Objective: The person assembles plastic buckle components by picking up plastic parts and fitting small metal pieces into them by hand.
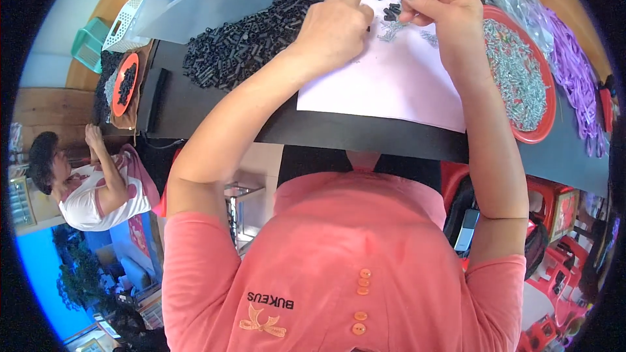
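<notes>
My left hand (336, 29) is closed, knuckles up, at the far left part of a white paper sheet (385, 94). Its fingertips are by the black pieces and mostly hidden, so what they hold cannot be made out. My right hand (450, 13) hovers over the sheet's far right with thumb and forefinger pinched. A dark bit shows at those fingertips, too small to name. Between the hands lie several short black plastic pieces (392, 12) and a few small silvery metal pieces (391, 30).
A large heap of black plastic pieces (228, 55) spreads left and beyond, beside clear bins (215, 0). At right stands a red tray (546, 117) of small metal pieces, near purple straps (574, 72). Another person (98, 182) sits left, by an orange plate (134, 65).
</notes>
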`<act>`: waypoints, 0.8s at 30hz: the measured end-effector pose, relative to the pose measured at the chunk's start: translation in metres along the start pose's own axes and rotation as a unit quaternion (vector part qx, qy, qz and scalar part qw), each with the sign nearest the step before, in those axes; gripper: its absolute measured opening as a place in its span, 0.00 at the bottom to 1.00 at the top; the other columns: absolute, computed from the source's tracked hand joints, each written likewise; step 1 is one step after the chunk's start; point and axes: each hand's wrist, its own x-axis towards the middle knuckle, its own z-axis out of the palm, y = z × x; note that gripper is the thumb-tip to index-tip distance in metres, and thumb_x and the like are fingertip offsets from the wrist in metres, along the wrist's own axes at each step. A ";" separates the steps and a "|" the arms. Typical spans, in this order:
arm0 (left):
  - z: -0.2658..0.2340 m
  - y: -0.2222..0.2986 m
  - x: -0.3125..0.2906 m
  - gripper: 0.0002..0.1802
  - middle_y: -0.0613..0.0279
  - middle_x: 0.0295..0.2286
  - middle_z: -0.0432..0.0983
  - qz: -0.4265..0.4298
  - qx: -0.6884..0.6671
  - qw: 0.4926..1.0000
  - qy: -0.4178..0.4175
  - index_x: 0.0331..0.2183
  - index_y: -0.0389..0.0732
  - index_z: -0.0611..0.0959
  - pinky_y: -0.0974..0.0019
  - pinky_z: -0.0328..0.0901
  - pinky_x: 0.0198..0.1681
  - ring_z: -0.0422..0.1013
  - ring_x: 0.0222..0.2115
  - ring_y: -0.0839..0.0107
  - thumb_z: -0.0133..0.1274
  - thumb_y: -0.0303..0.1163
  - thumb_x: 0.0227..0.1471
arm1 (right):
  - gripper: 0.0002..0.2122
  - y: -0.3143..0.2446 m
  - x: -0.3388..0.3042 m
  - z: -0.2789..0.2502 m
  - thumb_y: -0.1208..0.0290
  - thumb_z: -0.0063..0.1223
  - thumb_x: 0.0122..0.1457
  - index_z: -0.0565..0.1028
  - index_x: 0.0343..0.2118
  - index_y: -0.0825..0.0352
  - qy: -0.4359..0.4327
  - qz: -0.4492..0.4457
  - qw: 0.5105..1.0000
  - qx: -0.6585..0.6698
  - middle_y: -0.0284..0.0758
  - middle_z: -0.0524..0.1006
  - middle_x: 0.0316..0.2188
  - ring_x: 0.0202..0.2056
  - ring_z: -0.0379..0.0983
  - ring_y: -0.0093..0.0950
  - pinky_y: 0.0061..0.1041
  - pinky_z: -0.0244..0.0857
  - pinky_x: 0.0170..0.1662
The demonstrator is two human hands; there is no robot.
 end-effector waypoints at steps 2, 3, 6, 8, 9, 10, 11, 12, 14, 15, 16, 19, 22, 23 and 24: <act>0.006 -0.004 0.001 0.07 0.56 0.28 0.73 0.006 0.038 0.998 -0.055 0.29 0.38 0.81 0.59 0.67 0.37 0.71 0.33 0.55 0.56 0.28 0.42 | 0.06 -0.002 -0.001 0.000 0.73 0.54 0.55 0.77 0.33 0.69 0.003 -0.002 1.000 0.007 0.28 0.76 0.23 0.25 0.71 0.16 0.14 0.58 0.30; 0.005 -0.003 0.003 0.07 0.56 0.28 0.73 0.009 0.038 0.998 -0.054 0.29 0.38 0.81 0.59 0.67 0.37 0.71 0.33 0.55 0.56 0.28 0.42 | 0.06 -0.004 -0.003 -0.001 0.73 0.54 0.55 0.77 0.33 0.69 0.003 0.002 1.000 0.002 0.28 0.76 0.23 0.25 0.71 0.16 0.14 0.58 0.30; -0.005 -0.006 0.005 0.07 0.60 0.27 0.74 -0.069 -0.227 0.971 -0.002 0.31 0.38 0.82 0.67 0.66 0.29 0.72 0.27 0.66 0.56 0.26 0.45 | 0.06 -0.005 -0.004 -0.002 0.73 0.53 0.56 0.77 0.33 0.69 0.002 0.006 1.000 0.012 0.28 0.76 0.22 0.25 0.70 0.15 0.14 0.58 0.30; -0.013 0.001 0.006 0.06 0.62 0.25 0.75 -0.166 -0.339 0.926 -0.025 0.30 0.37 0.82 0.70 0.64 0.27 0.71 0.25 0.71 0.56 0.26 0.46 | 0.06 -0.002 -0.005 -0.002 0.73 0.53 0.56 0.77 0.34 0.69 -0.002 0.005 1.000 0.026 0.28 0.76 0.22 0.25 0.70 0.15 0.14 0.57 0.30; -0.018 0.006 0.006 0.05 0.64 0.24 0.75 -0.261 -0.442 0.857 -0.049 0.30 0.37 0.82 0.74 0.63 0.24 0.69 0.23 0.76 0.56 0.26 0.48 | 0.06 -0.001 -0.005 -0.001 0.73 0.55 0.54 0.77 0.32 0.69 -0.005 0.012 0.999 0.040 0.28 0.75 0.22 0.24 0.69 0.15 0.13 0.59 0.29; -0.020 0.007 0.006 0.04 0.65 0.23 0.76 -0.253 -0.463 0.849 -0.037 0.30 0.36 0.82 0.79 0.61 0.21 0.68 0.20 0.81 0.55 0.26 0.50 | 0.05 0.000 -0.005 0.000 0.74 0.56 0.53 0.77 0.31 0.69 -0.008 0.019 0.998 0.054 0.29 0.74 0.22 0.23 0.68 0.15 0.13 0.61 0.28; -0.023 0.009 0.006 0.04 0.65 0.23 0.76 -0.251 -0.464 0.849 -0.034 0.30 0.36 0.82 0.79 0.61 0.21 0.68 0.20 0.81 0.55 0.26 0.50 | 0.05 0.000 -0.005 0.002 0.74 0.56 0.53 0.77 0.31 0.69 -0.017 0.018 0.999 0.043 0.28 0.74 0.22 0.24 0.68 0.15 0.13 0.61 0.28; -0.025 0.012 0.005 0.05 0.63 0.24 0.76 -0.273 -0.520 0.808 -0.036 0.31 0.35 0.81 0.78 0.62 0.22 0.69 0.20 0.79 0.55 0.26 0.51 | 0.05 0.000 -0.006 0.004 0.74 0.56 0.53 0.77 0.31 0.69 -0.018 0.016 0.999 0.040 0.28 0.74 0.22 0.24 0.68 0.15 0.13 0.61 0.28; -0.027 0.012 0.005 0.06 0.61 0.24 0.76 -0.293 -0.575 0.763 -0.035 0.32 0.33 0.80 0.77 0.63 0.22 0.69 0.20 0.78 0.55 0.26 0.51 | 0.05 0.002 -0.008 0.010 0.75 0.55 0.53 0.77 0.31 0.70 -0.030 -0.017 0.999 0.036 0.29 0.74 0.22 0.24 0.68 0.14 0.14 0.62 0.28; -0.027 0.011 0.003 0.06 0.60 0.25 0.76 -0.305 -0.615 0.727 -0.039 0.33 0.33 0.79 0.76 0.63 0.21 0.70 0.20 0.77 0.54 0.26 0.52 | 0.04 0.002 -0.010 0.013 0.76 0.54 0.53 0.76 0.30 0.70 -0.038 -0.027 0.998 0.046 0.28 0.74 0.21 0.24 0.67 0.14 0.14 0.61 0.28; -0.027 0.011 0.003 0.07 0.58 0.25 0.77 -0.316 -0.652 0.688 -0.044 0.33 0.32 0.78 0.75 0.64 0.21 0.70 0.20 0.76 0.54 0.25 0.52 | 0.04 0.004 -0.010 0.015 0.76 0.54 0.53 0.76 0.30 0.70 -0.039 -0.028 0.998 0.043 0.28 0.74 0.21 0.24 0.67 0.14 0.14 0.61 0.28; -0.028 0.015 0.001 0.07 0.57 0.24 0.76 -0.332 -0.701 0.631 -0.019 0.33 0.32 0.77 0.74 0.63 0.20 0.71 0.19 0.74 0.56 0.24 0.50 | 0.03 0.013 -0.008 0.020 0.77 0.55 0.52 0.75 0.28 0.70 -0.043 -0.042 0.998 0.018 0.27 0.73 0.20 0.24 0.66 0.14 0.15 0.60 0.26; -0.021 0.012 -0.005 0.07 0.58 0.23 0.75 -0.303 -0.713 0.632 -0.008 0.31 0.32 0.77 0.73 0.63 0.19 0.69 0.17 0.74 0.58 0.21 0.46 | 0.03 0.014 -0.009 0.021 0.77 0.55 0.52 0.75 0.29 0.70 -0.009 -0.078 0.995 -0.057 0.29 0.74 0.20 0.23 0.67 0.15 0.17 0.62 0.27; -0.018 0.011 -0.005 0.07 0.58 0.23 0.75 -0.303 -0.714 0.631 -0.006 0.31 0.32 0.77 0.73 0.63 0.19 0.69 0.17 0.74 0.58 0.21 0.46 | 0.03 0.012 -0.009 0.023 0.77 0.55 0.52 0.75 0.29 0.70 -0.011 -0.078 0.995 -0.058 0.29 0.74 0.20 0.23 0.67 0.15 0.17 0.62 0.27; -0.018 0.010 -0.005 0.08 0.59 0.22 0.75 -0.307 -0.702 0.642 -0.005 0.30 0.32 0.77 0.73 0.62 0.18 0.69 0.16 0.75 0.58 0.20 0.45 | 0.03 0.009 -0.010 0.026 0.77 0.55 0.52 0.75 0.30 0.70 0.011 -0.117 0.990 -0.078 0.30 0.75 0.21 0.23 0.68 0.16 0.18 0.63 0.27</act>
